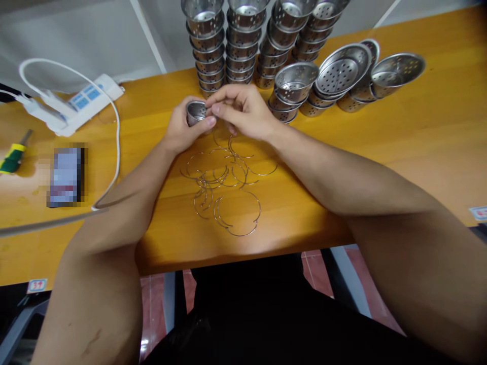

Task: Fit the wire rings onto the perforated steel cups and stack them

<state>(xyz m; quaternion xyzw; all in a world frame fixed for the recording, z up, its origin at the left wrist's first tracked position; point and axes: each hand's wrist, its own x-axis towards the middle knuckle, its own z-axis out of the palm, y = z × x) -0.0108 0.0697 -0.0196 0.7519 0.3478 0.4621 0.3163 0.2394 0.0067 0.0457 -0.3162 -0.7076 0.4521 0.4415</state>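
Note:
My left hand is wrapped round a small perforated metal cup, its open top tilted towards me. Over the cup's right rim, my right hand has thumb and forefinger pinched together; whatever lies between them is too small to make out. Thin, curved wire rings lie scattered in a loose heap on the wooden table, just below both hands.
Tall stacks of perforated metal cups stand along the back, with shorter, leaning stacks to the right. At left are a white power strip with a looping cable, a blurred phone and a green-and-yellow screwdriver.

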